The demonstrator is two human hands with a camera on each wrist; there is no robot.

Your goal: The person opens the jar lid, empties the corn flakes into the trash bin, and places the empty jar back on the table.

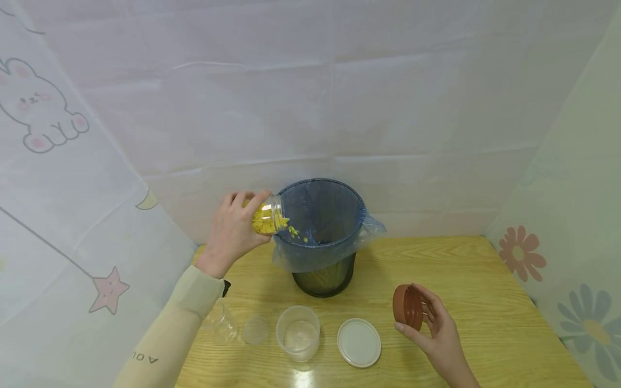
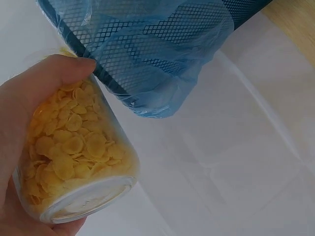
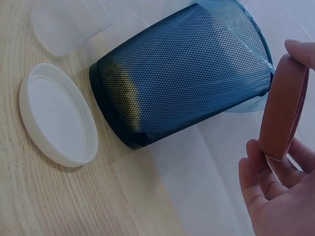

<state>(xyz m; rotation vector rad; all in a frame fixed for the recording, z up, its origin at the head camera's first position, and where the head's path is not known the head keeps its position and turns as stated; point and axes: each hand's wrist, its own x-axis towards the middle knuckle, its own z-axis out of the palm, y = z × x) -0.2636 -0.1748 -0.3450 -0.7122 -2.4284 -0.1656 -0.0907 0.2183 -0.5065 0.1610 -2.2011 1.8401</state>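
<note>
My left hand (image 1: 235, 229) grips a clear jar (image 2: 78, 152) of yellow flakes, tipped on its side with its mouth at the left rim of a mesh bin (image 1: 324, 277). Some flakes (image 1: 293, 231) are falling from the mouth into the bin. A blue plastic bag (image 1: 310, 258) lines the bin and folds out over its rim. In the left wrist view, many flakes still fill the jar. Over the table's right side, my right hand (image 1: 439, 337) holds a reddish-brown lid (image 3: 283, 108) on edge, thumb and fingers at its rim.
Along the front of the wooden table (image 1: 432, 258) stand a clear tub (image 1: 298, 334) and a white lid (image 1: 359, 343) with its inside up. Left of the tub lie a translucent disc (image 1: 255, 330) and a clear container (image 1: 224, 327) partly behind the left sleeve. A cloth wall (image 1: 417, 108) rises behind the bin.
</note>
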